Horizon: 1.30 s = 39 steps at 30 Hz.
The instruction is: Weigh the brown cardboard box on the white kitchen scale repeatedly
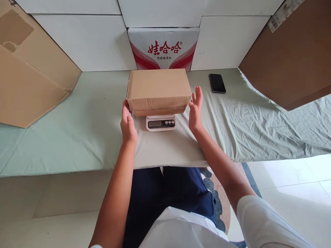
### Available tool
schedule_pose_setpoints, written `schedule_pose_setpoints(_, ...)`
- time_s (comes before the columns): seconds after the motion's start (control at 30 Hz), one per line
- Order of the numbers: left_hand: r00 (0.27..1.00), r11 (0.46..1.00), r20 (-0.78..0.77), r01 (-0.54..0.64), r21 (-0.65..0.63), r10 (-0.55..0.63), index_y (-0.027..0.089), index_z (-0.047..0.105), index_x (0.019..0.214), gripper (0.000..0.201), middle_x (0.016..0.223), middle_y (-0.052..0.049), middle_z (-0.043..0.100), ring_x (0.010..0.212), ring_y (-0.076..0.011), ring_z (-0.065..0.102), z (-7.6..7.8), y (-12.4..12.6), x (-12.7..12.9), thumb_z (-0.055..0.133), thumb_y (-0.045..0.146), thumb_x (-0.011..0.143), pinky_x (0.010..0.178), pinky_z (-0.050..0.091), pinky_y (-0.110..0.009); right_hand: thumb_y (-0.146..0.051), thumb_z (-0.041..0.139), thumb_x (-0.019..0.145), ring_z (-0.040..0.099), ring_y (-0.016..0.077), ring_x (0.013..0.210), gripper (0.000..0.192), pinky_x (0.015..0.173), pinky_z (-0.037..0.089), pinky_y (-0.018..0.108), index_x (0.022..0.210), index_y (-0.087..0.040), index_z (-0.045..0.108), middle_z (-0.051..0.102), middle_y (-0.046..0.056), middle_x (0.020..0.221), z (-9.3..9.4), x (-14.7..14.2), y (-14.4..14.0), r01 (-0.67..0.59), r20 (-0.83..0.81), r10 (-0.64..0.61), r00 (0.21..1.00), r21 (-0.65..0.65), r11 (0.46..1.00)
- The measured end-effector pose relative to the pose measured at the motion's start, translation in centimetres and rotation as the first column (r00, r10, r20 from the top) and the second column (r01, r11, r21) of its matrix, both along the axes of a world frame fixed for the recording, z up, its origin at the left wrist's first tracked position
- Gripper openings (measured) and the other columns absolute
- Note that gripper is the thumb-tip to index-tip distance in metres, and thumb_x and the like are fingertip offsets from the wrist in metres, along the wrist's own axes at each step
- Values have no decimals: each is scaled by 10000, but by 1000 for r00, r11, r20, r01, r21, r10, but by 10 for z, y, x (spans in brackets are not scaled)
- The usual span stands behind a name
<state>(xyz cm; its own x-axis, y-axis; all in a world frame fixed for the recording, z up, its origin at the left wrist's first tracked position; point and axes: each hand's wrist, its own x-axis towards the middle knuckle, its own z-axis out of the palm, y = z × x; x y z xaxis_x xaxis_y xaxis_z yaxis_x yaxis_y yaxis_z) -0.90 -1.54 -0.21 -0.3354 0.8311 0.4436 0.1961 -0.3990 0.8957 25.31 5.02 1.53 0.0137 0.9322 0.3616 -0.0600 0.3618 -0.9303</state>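
A closed brown cardboard box (159, 84) sits on a small white kitchen scale (160, 124) and covers its platform. The scale's front stays visible, with a small display and several round buttons; no reading can be made out. My left hand (128, 124) is at the box's left front corner, fingers stretched along its side and seeming to touch it. By the right front corner is my right hand (196, 112), its fingers extended and the palm apart from the cardboard. Whether its fingertips touch the box I cannot tell.
A pale green cloth (103, 137) covers the table. A black smartphone (217, 83) lies right of the box. Behind stand white panels (82, 41) and a white-and-red carton (165, 38). Large cardboard pieces flank the left (33, 75) and right (292, 58) sides.
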Motion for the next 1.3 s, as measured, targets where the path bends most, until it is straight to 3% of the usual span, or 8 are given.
schedule_pose_setpoints(0.23, 999, 999, 46, -4, -40, 6, 279, 386, 1617, 872, 1733, -70, 344, 1625, -263, 283, -2, 1, 0, 359, 809, 925, 1326, 274, -388, -678, 545, 879, 155, 308, 1668, 780, 1374, 133, 636, 1569, -487, 236, 194, -105, 1758, -6, -5, 0, -88, -22, 88, 996, -15, 996)
schedule_pose_setpoints(0.43, 991, 996, 133, 32, -78, -21, 294, 419, 1601, 934, 1726, -67, 355, 1613, -268, 317, 0, 3, 5, 297, 877, 882, 1323, 272, -414, -675, 547, 861, 189, 295, 1658, 808, 1376, 165, 599, 1571, -425, 254, 237, -55, 1751, -13, -8, 7, -85, -42, 84, 996, -22, 996)
schedule_pose_setpoints(0.6, 987, 992, 161, 24, -120, -5, 322, 455, 1576, 989, 1721, -66, 369, 1608, -270, 327, -1, 5, 6, 188, 927, 841, 1307, 290, -407, -679, 550, 843, 258, 302, 1630, 757, 1354, 238, 601, 1522, -410, 352, 305, -40, 1728, -12, -8, 10, -100, -84, 96, 992, -35, 994)
schedule_pose_setpoints(0.77, 986, 991, 166, 47, -127, -25, 326, 458, 1573, 1012, 1708, -82, 392, 1601, -284, 343, -1, 7, 7, 240, 953, 810, 1295, 304, -421, -623, 547, 841, 364, 312, 1566, 676, 1322, 318, 575, 1458, -367, 448, 446, -2, 1644, -14, -10, 12, -118, -73, 116, 991, -21, 993)
schedule_pose_setpoints(1.0, 975, 992, 216, 69, -105, -45, 324, 544, 1506, 950, 1672, -76, 457, 1586, -287, 375, -2, 7, 9, 296, 934, 823, 1285, 311, -418, -505, 512, 858, 414, 315, 1516, 567, 1298, 338, 587, 1413, -389, 492, 564, 9, 1480, -20, -11, 16, -107, -37, 108, 993, 9, 994)
schedule_pose_setpoints(1.3, 975, 991, 217, 80, -111, -54, 315, 509, 1536, 989, 1663, -98, 468, 1568, -304, 404, -2, 9, 9, 318, 948, 800, 1286, 310, -445, -460, 502, 878, 407, 316, 1515, 545, 1307, 324, 601, 1417, -384, 492, 542, 0, 1524, -14, -13, 11, -116, -52, 115, 992, -10, 993)
